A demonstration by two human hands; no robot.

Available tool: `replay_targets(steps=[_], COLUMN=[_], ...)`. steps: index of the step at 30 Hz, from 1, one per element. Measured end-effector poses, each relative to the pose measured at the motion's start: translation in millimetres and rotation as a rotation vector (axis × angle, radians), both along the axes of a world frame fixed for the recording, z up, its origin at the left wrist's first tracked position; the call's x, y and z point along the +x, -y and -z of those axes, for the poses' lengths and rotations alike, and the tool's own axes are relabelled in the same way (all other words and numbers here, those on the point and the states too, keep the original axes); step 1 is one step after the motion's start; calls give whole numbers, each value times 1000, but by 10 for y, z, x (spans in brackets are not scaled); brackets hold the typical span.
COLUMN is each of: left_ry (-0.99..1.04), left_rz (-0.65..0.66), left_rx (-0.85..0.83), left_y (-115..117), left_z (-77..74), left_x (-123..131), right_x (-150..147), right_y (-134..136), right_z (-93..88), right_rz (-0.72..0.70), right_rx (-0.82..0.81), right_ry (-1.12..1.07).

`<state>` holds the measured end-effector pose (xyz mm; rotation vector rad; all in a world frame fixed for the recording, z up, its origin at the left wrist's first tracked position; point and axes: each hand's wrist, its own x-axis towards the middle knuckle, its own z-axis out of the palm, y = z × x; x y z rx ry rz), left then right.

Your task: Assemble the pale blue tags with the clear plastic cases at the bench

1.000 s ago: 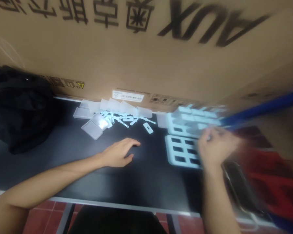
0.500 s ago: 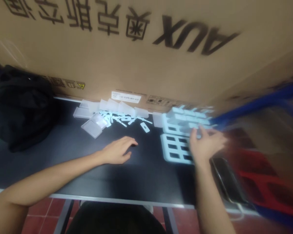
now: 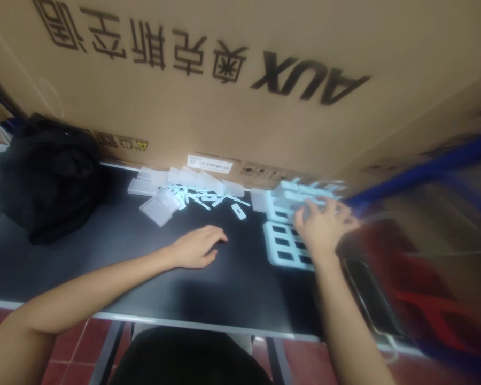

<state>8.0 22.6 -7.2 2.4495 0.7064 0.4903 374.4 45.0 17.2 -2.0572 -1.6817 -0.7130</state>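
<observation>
My left hand [image 3: 196,247] rests on the black tabletop, its fingers bent a little and the thumb held apart, with nothing in it. Over to the right, my right hand [image 3: 324,224] reaches over two light-blue trays with its fingers spread. The front tray [image 3: 268,243] has rows of rectangular openings, partly covered by that hand. Several light-blue block-like pieces [image 3: 291,191] stand in the rear tray [image 3: 269,206]. Whether my right fingertips touch these pieces is blurred. Small flat light-blue parts [image 3: 238,211] lie in a loose pile beside translucent plastic covers [image 3: 157,209].
A big cardboard box [image 3: 164,112] walls off the back of the black table [image 3: 232,294]. A black cloth bag [image 3: 48,176] sits at the left. Near the right edge lie a phone [image 3: 371,297] with a cable and a red slotted container [image 3: 436,315]; a blue bar [image 3: 425,166] slants behind.
My right hand has moved a little left and further over the rear tray. My left hand stays in its place on the table. The camera view has shifted slightly.
</observation>
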Motion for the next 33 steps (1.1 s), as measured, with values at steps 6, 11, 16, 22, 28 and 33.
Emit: replay_targets(steps=[6,11,16,22,28,33], left_ry=[-10,-8,-3,1,-14,-29], left_rz=[6,14,18,29,27,38], left_rx=[11,45,67,94,126,169], left_y=[-7,4,9,10,12,44], left_z=[5,8,-4,7,6,4], left_x=[5,5,5,16,18,35], right_x=[19,-54,-219,-222,-217,-259], right_y=[-56,-47,-44,-151,-160,-115], right_z=[-43,-54,15,82,134,125], right_rz=[-16,-51,-112,-110,-100,-103], right_rx=[-41,-29,-58,-85,-98,-99], right_ry=[7,-1,13,30,44,45])
